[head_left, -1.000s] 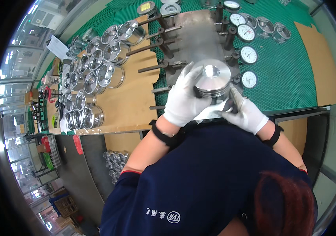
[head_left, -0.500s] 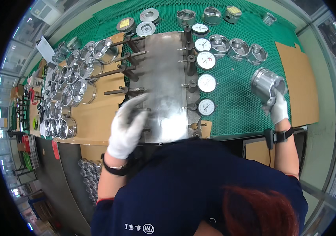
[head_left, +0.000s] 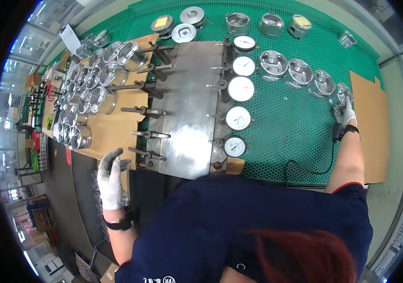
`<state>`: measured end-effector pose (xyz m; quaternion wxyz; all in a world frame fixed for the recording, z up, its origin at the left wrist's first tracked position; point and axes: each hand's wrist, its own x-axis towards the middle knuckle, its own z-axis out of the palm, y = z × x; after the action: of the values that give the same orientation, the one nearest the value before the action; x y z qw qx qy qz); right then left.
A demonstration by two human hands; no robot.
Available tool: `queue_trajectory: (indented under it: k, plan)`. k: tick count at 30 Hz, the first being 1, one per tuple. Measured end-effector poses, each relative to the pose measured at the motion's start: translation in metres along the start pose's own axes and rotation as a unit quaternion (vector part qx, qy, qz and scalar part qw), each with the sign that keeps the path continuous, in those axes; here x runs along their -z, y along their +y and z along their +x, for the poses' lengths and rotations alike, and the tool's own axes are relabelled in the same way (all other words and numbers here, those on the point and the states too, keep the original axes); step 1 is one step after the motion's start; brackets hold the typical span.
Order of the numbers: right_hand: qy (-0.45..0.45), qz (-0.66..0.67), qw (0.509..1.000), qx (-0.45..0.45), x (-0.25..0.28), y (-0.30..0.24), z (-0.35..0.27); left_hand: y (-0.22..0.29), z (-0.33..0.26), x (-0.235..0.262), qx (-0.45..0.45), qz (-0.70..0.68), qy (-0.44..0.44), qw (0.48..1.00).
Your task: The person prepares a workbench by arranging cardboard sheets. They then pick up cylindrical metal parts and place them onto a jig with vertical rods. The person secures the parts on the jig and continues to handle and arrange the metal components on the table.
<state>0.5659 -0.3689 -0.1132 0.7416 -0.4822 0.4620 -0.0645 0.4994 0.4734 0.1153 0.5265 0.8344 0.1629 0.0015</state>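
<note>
Step in hand, judged: setting a checked piston down at the end of the row on the right.

1. R hand (head_left: 345, 112), gloved, arm stretched far right. Fingers wrapped round the piston (head_left: 339, 93), which sits at or just above the green mat (head_left: 281, 132); contact w/ mat can't be told. The piston is the last of a row (head_left: 296, 70) of four running from the gauges toward the cardboard sheet (head_left: 371, 122), and lies just beside that sheet's edge.
2. L hand (head_left: 110, 177), gloved, fingers spread and empty. It hovers at the near-left corner of the bench, just beside the lowest pins (head_left: 147, 155) of the steel fixture plate (head_left: 187, 118). Touching nothing, as far as seen.
3. Fixture: plate in centre, a column of five dial gauges (head_left: 240, 87) along its right edge, pins along its left. Nothing mounted on it.
4. Stock: a dense batch of pistons (head_left: 86, 89) on the board (head_left: 112, 127) to the left, well apart from the R hand. More parts at the far edge of the mat.
5. Cable runs from the R wrist band across the mat.

Next move, judged: R hand must let go w/o knocking the neighbour piston, as the spacing is tight. L hand is nearest the left stock; a reach up-left to the closest piston there calls for a full wrap grip, since the parts look smooth and heavy.
</note>
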Motion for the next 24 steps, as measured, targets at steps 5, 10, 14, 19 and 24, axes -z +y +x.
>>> queue_trajectory:
  k: [5, 10, 14, 19, 24]
  plan:
    - [0.006, -0.037, 0.997, 0.064, 0.023, 0.021, -0.028, -0.016, 0.065, 0.004, -0.104, 0.171, 0.028, 0.979]
    - [-0.030, -0.204, 0.969, 0.134, -0.004, 0.047, -0.167, -0.058, 0.181, 0.054, -0.303, 0.507, 0.197, 0.782]
    - [-0.118, -0.329, 0.922, 0.167, -0.085, 0.058, -0.326, -0.030, 0.222, 0.050, -0.252, 0.586, 0.066, 0.767]
    - [-0.297, -0.392, 0.847, 0.203, -0.185, 0.088, -0.441, -0.051, 0.262, 0.047, -0.200, 0.558, 0.021, 0.805]
    - [-0.405, -0.465, 0.726, 0.304, -0.250, 0.120, -0.498, -0.051, 0.222, 0.057, -0.325, 0.514, -0.004, 0.794]
